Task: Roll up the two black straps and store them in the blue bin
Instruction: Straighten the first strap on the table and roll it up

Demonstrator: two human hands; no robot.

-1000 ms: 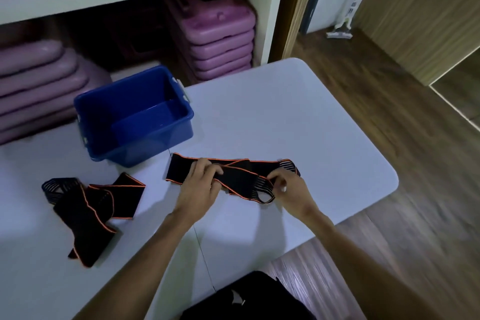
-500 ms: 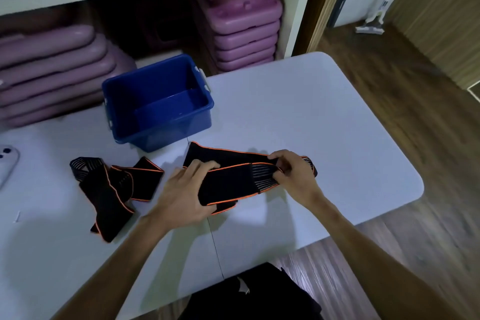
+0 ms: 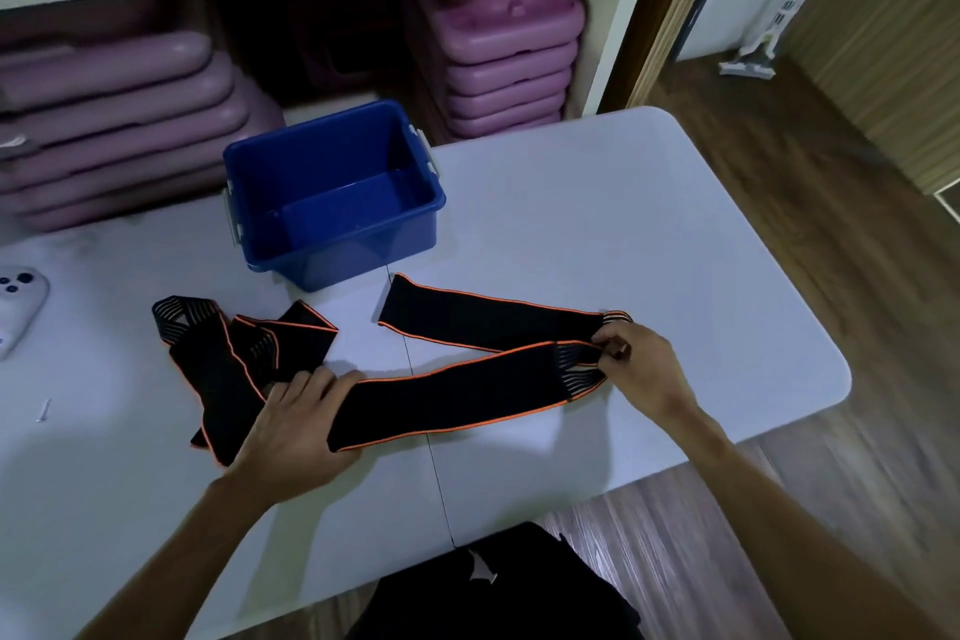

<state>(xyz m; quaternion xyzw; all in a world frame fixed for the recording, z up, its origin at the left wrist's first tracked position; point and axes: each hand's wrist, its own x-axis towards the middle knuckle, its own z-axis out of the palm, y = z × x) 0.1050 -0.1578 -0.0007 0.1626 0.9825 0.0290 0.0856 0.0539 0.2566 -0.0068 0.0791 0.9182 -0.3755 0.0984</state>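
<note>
A long black strap with orange edges (image 3: 467, 395) lies folded in a V on the white table (image 3: 649, 224). My right hand (image 3: 641, 369) pinches its striped elastic fold at the right end. My left hand (image 3: 298, 424) grips the near free end at the left. The far free end lies flat near the bin. The second black strap (image 3: 228, 353) sits crumpled to the left, partly under my left hand. The blue bin (image 3: 332, 192) stands open and empty behind both straps.
A white phone (image 3: 18, 307) lies at the table's left edge, with a small white scrap (image 3: 44, 410) near it. Purple cases (image 3: 498, 52) fill the shelf behind the bin. The table's right edge drops to a wooden floor (image 3: 831, 483).
The strap has been pulled out from a compact fold into a long V. My left hand drew its near end leftward while my right hand kept the elastic fold. The camera view shifted.
</note>
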